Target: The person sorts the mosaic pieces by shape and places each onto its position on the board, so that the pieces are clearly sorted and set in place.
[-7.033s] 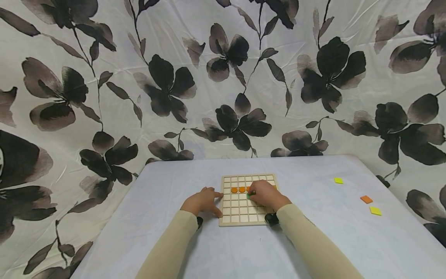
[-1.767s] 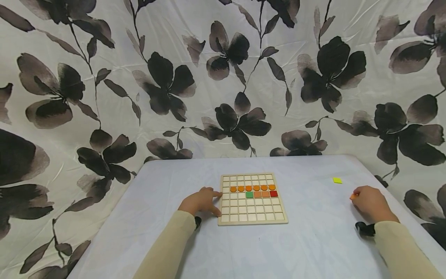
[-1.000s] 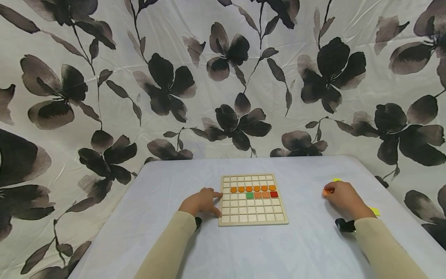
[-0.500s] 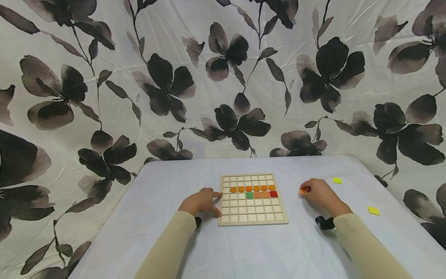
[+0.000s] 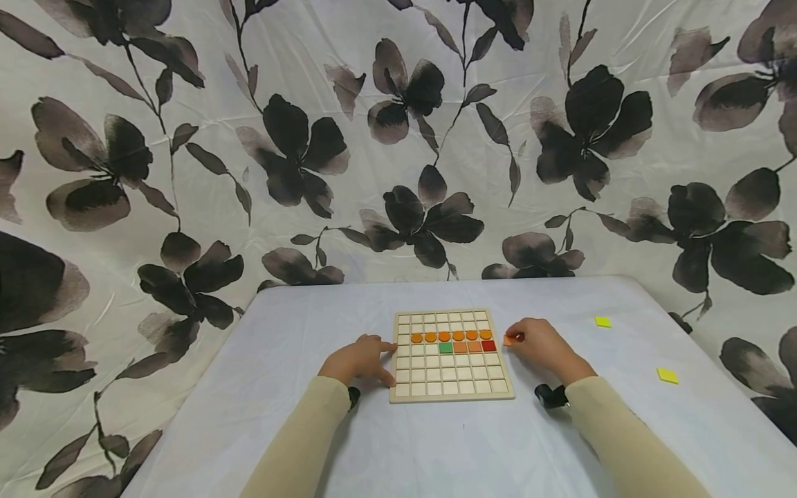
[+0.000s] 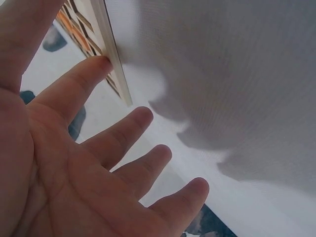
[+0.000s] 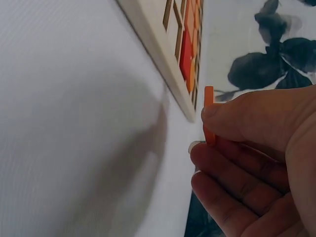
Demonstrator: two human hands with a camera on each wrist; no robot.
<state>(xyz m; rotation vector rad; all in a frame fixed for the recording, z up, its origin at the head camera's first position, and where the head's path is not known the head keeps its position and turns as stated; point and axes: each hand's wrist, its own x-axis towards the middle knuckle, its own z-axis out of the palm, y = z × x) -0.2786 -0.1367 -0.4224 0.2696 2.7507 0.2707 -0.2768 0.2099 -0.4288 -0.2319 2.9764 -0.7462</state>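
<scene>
A wooden grid board (image 5: pixel 448 391) lies mid-table in the head view. One row of it carries several round orange discs (image 5: pixel 459 337); the row below has a green square tile (image 5: pixel 445 348), two orange square tiles (image 5: pixel 467 347) and a red square tile (image 5: pixel 488 346). My left hand (image 5: pixel 359 360) touches the board's left edge with its fingers extended, the index fingertip on the rim (image 6: pixel 116 74) in the left wrist view. Just off the board's right edge, my right hand (image 5: pixel 540 346) pinches an orange square tile (image 7: pixel 209 116) between thumb and fingers, seen edge-on in the right wrist view.
Two yellow square tiles lie on the right of the white table: a farther tile (image 5: pixel 602 322) and a nearer tile (image 5: pixel 668 375). A flower-patterned cloth (image 5: pixel 398 159) hangs behind the table.
My right hand picked up the orange tile at the far right and carried it left to beside the board. Since the oldest frame it has left the board. My left hand stays put.
</scene>
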